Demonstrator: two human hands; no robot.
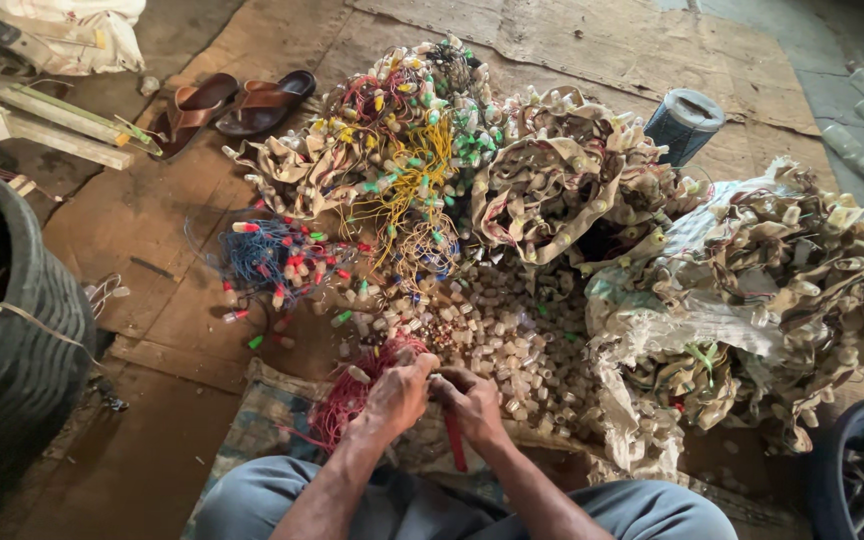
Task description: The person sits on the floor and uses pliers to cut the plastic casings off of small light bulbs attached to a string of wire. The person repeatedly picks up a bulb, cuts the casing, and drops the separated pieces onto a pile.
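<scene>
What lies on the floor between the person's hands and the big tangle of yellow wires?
In the head view, a loose heap of small pale plastic caps fills the stretch between the hands and the yellow wires.

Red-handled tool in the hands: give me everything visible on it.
The red-handled tool shows only as a slim red handle, glossy like plastic or a rubber sleeve, hanging down and slightly right from under the right hand, toward the lap. Its working end is hidden where the right and left hand meet, so the type cannot be told. The right hand's grip covers its top; red wires lie just left.
</scene>
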